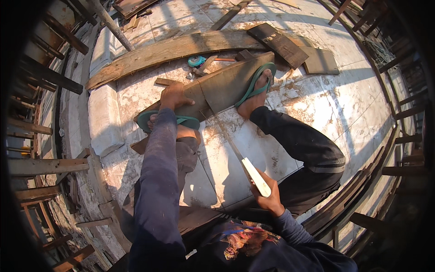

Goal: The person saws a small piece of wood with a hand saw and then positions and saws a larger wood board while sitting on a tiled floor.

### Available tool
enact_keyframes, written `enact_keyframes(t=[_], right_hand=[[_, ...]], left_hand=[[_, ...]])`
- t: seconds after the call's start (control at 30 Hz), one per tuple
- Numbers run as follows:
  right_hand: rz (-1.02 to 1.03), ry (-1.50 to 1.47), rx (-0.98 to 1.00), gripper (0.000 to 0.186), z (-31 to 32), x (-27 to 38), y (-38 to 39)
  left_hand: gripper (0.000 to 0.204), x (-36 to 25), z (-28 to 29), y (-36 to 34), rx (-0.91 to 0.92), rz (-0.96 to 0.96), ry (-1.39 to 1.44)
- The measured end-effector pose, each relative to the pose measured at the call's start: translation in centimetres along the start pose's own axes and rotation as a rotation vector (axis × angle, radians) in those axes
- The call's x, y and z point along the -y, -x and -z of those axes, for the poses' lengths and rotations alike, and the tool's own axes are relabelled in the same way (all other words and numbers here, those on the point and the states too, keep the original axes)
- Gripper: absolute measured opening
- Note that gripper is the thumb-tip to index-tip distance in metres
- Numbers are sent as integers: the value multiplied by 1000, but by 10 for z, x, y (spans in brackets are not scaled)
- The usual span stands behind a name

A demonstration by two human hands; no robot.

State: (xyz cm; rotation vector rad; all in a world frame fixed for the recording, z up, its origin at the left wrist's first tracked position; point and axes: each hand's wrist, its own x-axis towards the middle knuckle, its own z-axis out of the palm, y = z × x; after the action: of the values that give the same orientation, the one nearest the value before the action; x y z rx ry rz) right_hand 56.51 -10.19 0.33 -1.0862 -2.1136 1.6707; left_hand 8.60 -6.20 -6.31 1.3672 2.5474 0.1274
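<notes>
The right hand [272, 200] grips a thin white-handled saw [255, 177]; farther off, the left hand [174, 95] clasps a brown wooden plank [222, 86] under green-sandalled feet [252, 103], maybe to stop wobbling

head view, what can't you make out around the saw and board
All in the head view:
- Teeth of the saw blade: too thin and small to see.
- Some fingers of the right hand: hidden by the saw handle.
- Part of the board: covered by the left sandal.
- Markings on the tape measure: too small.
</notes>
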Motion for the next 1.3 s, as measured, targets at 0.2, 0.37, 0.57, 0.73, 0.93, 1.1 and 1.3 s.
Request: enact_keyframes(t=[0.2,0.37,0.57,0.73,0.93,1.1,1.3], right_hand=[[-16,-25,-21,53,3,11,3],[16,-138,-20,49,26,9,51],[-11,-23,-74,50,-14,-13,-28],[50,-8,-77,61,22,-3,68],[67,7,-68,57,-14,-8,-53],[19,-81,29,49,25,0,56],[86,-3,-130,50,-14,-19,-62]], left_hand=[[70,-12,8,4,57,81,88],[67,-10,8,-1,119,68,65],[66,-30,0,-11,148,81,48],[63,-15,12,-10,167,119,47],[60,-14,-8,-24,59,-37,80],[61,21,0,-17,178,54,73],[64,-38,1,-25,147,0,97]])
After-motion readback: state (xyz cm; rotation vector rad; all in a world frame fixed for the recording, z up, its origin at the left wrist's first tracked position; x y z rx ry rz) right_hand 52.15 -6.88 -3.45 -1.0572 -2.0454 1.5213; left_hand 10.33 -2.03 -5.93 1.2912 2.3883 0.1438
